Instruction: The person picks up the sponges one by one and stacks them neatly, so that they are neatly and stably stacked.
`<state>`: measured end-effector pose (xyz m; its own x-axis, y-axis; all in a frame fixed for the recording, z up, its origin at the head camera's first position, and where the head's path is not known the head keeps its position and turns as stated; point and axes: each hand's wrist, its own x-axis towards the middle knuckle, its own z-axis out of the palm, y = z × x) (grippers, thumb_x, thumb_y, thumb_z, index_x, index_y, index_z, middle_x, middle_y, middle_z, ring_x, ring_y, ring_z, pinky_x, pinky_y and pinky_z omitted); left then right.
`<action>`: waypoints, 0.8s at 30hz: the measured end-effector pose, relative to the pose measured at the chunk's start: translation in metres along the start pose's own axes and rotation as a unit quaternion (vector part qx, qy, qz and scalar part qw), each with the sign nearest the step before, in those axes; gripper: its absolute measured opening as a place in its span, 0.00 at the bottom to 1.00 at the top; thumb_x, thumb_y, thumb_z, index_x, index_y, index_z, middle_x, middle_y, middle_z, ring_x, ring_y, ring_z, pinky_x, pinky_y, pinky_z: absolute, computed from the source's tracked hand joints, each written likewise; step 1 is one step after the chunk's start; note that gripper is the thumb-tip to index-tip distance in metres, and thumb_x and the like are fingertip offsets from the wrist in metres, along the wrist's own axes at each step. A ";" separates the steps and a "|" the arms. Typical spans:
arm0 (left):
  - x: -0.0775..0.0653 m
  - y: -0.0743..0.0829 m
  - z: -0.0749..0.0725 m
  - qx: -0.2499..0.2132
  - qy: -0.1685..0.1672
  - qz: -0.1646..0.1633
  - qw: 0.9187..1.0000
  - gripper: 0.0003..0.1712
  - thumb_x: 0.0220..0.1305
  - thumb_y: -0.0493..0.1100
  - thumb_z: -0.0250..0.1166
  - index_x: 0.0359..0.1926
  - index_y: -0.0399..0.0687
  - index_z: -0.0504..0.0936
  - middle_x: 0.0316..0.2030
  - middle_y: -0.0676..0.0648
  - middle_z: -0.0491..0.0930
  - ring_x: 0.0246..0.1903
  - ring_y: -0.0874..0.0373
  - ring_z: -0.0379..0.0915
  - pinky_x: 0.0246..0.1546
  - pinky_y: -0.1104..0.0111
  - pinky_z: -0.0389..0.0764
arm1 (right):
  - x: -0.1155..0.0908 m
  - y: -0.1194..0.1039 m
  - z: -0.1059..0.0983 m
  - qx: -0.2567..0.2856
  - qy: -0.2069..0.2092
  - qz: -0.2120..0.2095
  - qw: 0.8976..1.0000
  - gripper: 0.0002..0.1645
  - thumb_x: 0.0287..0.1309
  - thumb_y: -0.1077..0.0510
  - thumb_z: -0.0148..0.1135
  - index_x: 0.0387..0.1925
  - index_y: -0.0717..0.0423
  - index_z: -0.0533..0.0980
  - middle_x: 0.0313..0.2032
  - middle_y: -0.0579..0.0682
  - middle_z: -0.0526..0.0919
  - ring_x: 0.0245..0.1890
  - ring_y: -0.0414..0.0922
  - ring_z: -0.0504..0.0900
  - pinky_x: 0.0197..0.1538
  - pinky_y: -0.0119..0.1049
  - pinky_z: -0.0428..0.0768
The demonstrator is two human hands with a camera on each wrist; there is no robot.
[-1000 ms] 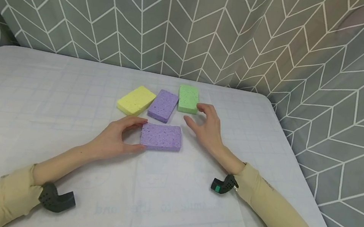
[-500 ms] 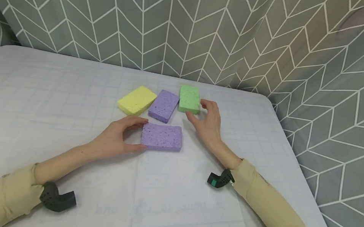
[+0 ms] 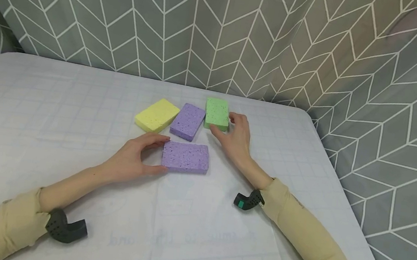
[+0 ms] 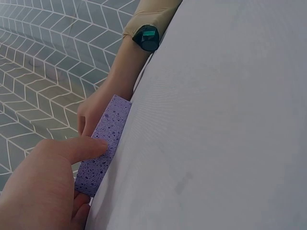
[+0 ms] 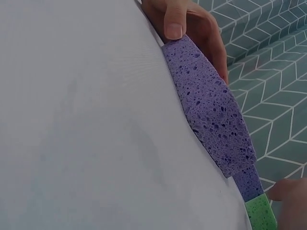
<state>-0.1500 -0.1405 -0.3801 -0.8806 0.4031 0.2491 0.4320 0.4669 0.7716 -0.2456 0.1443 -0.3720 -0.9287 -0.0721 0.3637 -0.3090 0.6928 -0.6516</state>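
Observation:
Near the middle of the table lies a light purple sponge (image 3: 186,158), its long side facing me. My left hand (image 3: 133,157) holds its left end, thumb on the near side and fingers at the far side; the left wrist view shows the thumb (image 4: 96,147) against the sponge's face. My right hand (image 3: 235,140) is around the near right corner of a green sponge (image 3: 217,112), with the thumb at its near edge and the index fingertip at its right side. In the right wrist view, the green sponge (image 5: 261,213) shows only partly beside the thumb.
Between the green sponge and a yellow sponge (image 3: 157,115) lies a second purple sponge (image 3: 187,120), slightly turned. All rest on a white-covered table (image 3: 58,97) with faint printed lines. A grey curtain (image 3: 175,24) with a white zigzag pattern hangs behind and to the right.
My right hand has moved a little away from me and to the left, its thumb and index finger coming around the green sponge's corner. The left hand and the sponges have stayed put.

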 end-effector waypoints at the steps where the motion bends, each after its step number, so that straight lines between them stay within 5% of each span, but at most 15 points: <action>1: 0.000 0.000 0.000 -0.001 0.000 -0.001 1.000 0.40 0.52 0.43 0.79 0.65 0.41 0.74 0.60 0.44 0.76 0.61 0.48 0.74 0.65 0.55 0.75 | 0.001 0.000 0.001 -0.002 -0.002 0.001 1.000 0.39 0.55 0.44 0.72 0.59 0.65 0.71 0.52 0.59 0.73 0.53 0.53 0.71 0.57 0.45 0.74; 24: 0.000 0.001 -0.001 -0.004 -0.005 -0.013 1.000 0.41 0.52 0.43 0.79 0.66 0.42 0.73 0.62 0.45 0.75 0.62 0.48 0.73 0.66 0.55 0.74 | 0.011 -0.006 0.014 -0.061 -0.023 0.049 0.997 0.51 0.52 0.36 0.72 0.63 0.68 0.67 0.57 0.60 0.69 0.56 0.53 0.68 0.60 0.45 0.72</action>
<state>-0.1499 -0.1408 -0.3793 -0.8891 0.3994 0.2234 0.4079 0.4703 0.7826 -0.2569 0.1295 -0.3736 -0.9624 -0.0300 0.2700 -0.1915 0.7800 -0.5958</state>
